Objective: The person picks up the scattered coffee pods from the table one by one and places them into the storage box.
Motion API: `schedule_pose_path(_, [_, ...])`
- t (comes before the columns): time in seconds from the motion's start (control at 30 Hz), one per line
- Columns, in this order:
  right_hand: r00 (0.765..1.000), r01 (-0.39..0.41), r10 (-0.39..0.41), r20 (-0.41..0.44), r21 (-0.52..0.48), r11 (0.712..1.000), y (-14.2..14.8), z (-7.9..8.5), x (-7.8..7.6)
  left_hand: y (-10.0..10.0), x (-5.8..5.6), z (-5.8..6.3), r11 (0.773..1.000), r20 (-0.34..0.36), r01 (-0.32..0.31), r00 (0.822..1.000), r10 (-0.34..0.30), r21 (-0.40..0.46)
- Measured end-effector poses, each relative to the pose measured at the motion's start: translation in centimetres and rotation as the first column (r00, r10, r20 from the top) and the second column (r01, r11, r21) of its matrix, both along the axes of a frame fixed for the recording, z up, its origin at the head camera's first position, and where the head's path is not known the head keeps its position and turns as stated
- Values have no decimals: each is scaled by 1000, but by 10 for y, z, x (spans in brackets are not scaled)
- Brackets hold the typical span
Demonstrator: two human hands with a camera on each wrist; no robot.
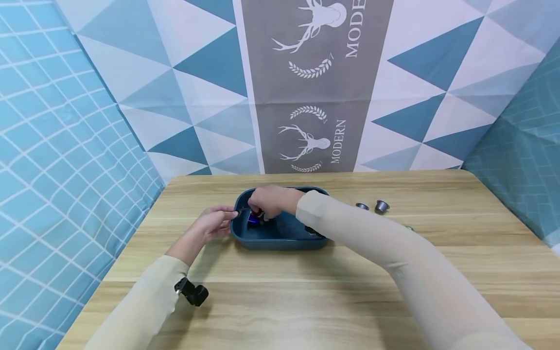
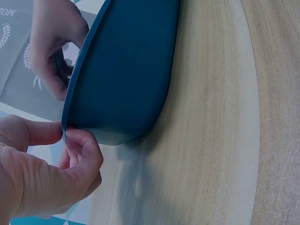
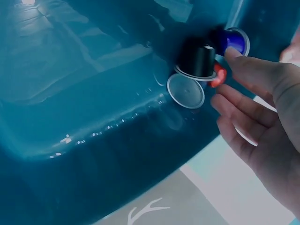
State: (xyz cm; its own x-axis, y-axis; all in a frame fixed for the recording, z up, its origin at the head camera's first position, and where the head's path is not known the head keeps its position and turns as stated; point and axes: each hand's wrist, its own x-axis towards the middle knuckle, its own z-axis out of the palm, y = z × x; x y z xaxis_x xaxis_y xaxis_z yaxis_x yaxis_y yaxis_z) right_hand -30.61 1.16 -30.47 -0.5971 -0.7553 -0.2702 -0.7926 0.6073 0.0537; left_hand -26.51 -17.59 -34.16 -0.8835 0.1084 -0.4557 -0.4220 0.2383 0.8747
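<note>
A dark blue basin (image 1: 280,244) stands on the wooden table. My left hand (image 1: 214,222) pinches its left rim between thumb and fingers, seen closely in the left wrist view. Inside the basin's left end is my right hand (image 3: 267,103), its fingers loosely bent and apart. Its thumb tip touches or nearly touches a blue coffee capsule (image 3: 233,41). Just past the fingertips are a black capsule (image 3: 197,61), a red capsule (image 3: 218,75) partly hidden behind it, and a capsule with its pale lid (image 3: 186,91) facing up.
Two silver-grey coffee capsules (image 1: 382,206) lie on the table right of the basin. A small green item (image 1: 409,227) is mostly hidden behind my right sleeve. Patterned cloth (image 1: 306,87) hangs behind the table's far edge.
</note>
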Motion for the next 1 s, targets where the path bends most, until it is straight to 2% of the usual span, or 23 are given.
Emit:
schedule_pose_path(0.33, [995,83,-84,50,13,996,11,20,7,0,0,1,1000,-11,-8,1000,8,11])
schedule_pose_path(0.5, [996,84,-85,37,25,996,20,29,13,0,0,0,1000,-16,-11,1000,12,24])
schedule_pose_path(0.7, [997,75,-74,26,-5,997,36,40,19,-1,1,0,1000,-22,-10,1000,10,4])
schedule_pose_path(1.0, [995,92,-94,-24,-64,994,70,45,25,0,4,1,1000,-27,-6,1000,6,-12])
